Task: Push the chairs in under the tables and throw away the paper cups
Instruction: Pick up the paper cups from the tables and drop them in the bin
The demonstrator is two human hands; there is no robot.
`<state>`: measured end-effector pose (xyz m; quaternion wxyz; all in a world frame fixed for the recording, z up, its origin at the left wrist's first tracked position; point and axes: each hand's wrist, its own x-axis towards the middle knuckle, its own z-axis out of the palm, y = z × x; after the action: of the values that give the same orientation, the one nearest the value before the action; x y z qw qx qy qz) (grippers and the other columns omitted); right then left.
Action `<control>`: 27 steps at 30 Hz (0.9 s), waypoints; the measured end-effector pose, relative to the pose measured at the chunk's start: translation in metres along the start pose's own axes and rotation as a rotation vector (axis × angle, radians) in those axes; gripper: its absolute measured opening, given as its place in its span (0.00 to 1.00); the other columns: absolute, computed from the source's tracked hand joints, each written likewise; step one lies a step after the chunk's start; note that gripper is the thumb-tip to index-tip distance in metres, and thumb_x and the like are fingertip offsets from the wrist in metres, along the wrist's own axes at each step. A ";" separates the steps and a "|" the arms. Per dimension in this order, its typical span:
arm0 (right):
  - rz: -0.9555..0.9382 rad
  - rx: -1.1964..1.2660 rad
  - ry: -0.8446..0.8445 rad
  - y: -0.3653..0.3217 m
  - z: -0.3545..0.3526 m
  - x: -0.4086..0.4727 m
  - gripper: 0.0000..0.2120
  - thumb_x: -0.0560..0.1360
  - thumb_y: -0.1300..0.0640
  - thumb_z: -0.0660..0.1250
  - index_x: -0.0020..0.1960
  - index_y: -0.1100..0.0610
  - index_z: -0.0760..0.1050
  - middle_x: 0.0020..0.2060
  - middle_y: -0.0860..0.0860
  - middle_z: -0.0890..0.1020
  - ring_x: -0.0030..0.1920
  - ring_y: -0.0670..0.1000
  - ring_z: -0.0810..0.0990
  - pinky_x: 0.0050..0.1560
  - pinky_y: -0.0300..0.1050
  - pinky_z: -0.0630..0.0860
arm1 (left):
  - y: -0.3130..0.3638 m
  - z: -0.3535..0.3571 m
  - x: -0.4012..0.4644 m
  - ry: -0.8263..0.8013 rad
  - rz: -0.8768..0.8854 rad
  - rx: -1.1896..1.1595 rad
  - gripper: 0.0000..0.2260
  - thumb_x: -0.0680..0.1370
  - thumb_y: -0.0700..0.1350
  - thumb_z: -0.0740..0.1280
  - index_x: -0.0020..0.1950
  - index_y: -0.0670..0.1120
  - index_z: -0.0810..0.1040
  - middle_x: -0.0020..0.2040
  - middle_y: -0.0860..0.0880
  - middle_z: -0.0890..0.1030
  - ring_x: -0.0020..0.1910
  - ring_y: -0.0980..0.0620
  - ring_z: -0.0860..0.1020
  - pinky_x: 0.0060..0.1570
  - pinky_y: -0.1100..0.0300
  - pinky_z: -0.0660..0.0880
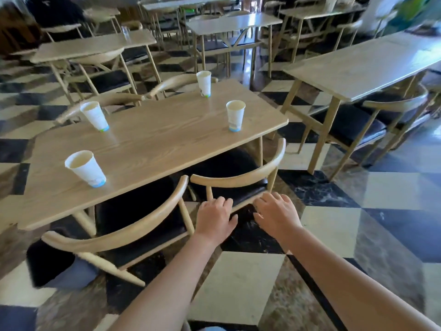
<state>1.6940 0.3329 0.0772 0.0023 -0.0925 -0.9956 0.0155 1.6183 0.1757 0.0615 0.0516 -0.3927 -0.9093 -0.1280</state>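
Curved-backed pale wooden chair point(241, 177) with black seat sits at the wood-grain tabletop point(152, 144); left hand point(216, 219) and right hand point(276, 213) reach palms-down, fingers spread, holding nothing

Light wooden table point(152, 139), four upright paper cups point(235, 115) on top

Four paper cups point(86, 168) dot the table point(152, 144) (middle bare).
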 end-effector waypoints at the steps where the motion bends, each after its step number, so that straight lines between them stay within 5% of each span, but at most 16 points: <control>1: 0.008 -0.006 -0.008 0.019 -0.002 -0.009 0.15 0.76 0.48 0.60 0.61 0.51 0.73 0.58 0.52 0.77 0.60 0.54 0.74 0.62 0.50 0.69 | 0.024 0.008 0.006 0.000 -0.004 -0.007 0.14 0.75 0.51 0.64 0.55 0.43 0.75 0.45 0.45 0.80 0.44 0.45 0.78 0.44 0.51 0.74; 10: 0.054 -0.006 -0.006 0.151 -0.015 -0.046 0.15 0.76 0.49 0.62 0.60 0.53 0.73 0.57 0.54 0.77 0.58 0.55 0.74 0.61 0.52 0.69 | 0.150 0.045 0.062 0.014 0.014 0.011 0.13 0.74 0.53 0.65 0.52 0.45 0.76 0.44 0.46 0.81 0.43 0.48 0.78 0.45 0.52 0.73; 27: 0.120 -0.014 -0.019 0.357 -0.023 0.082 0.21 0.77 0.47 0.61 0.67 0.53 0.67 0.61 0.53 0.75 0.62 0.56 0.72 0.65 0.54 0.66 | 0.228 0.108 0.302 -0.021 0.034 -0.026 0.16 0.75 0.51 0.62 0.58 0.42 0.75 0.51 0.44 0.80 0.50 0.45 0.77 0.51 0.50 0.72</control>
<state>1.6790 0.6996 0.0892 -0.0087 -0.1517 -0.9883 0.0095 1.5778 0.5668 0.0602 0.0390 -0.4100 -0.9012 -0.1347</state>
